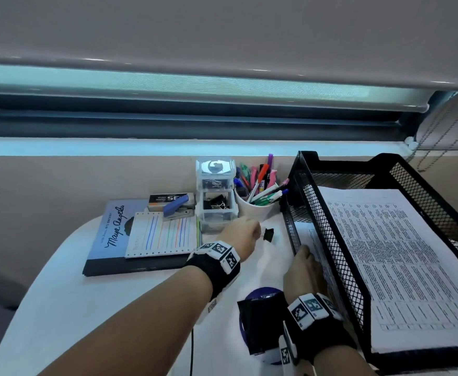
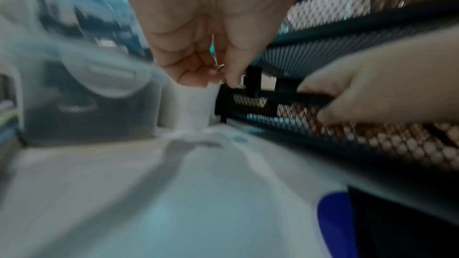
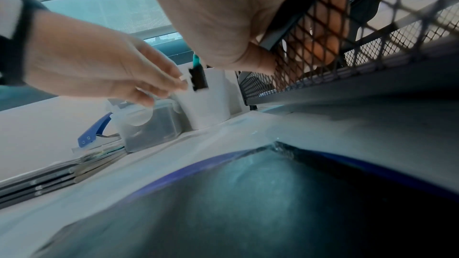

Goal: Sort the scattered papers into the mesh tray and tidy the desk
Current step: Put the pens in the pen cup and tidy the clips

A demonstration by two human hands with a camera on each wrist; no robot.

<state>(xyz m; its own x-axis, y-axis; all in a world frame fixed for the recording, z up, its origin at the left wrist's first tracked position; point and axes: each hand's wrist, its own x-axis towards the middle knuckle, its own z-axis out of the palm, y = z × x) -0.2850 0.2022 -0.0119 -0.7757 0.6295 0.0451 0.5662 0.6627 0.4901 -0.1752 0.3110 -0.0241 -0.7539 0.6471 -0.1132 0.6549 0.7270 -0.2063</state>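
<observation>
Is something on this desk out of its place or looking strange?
Yes. One black binder clip is outside the clear box where the other clips lie; the left hand pinches its wire handle, holding it beside the mesh tray. The rest looks orderly.

Mesh tray (image 1: 331, 240): black wire mesh, two-tiered, standing on the desk (image 1: 86, 308) directly to the right of the right hand (image 1: 302, 270), its left wall running alongside that hand.

Printed papers (image 1: 393, 264): white sheets of dense small text, lying flat in the upper tier, right of the right hand.

Lower sheet (image 1: 313, 245): printed page, sitting in the bottom tier, with the right hand's fingertips (image 1: 303, 249) resting on it.
</observation>
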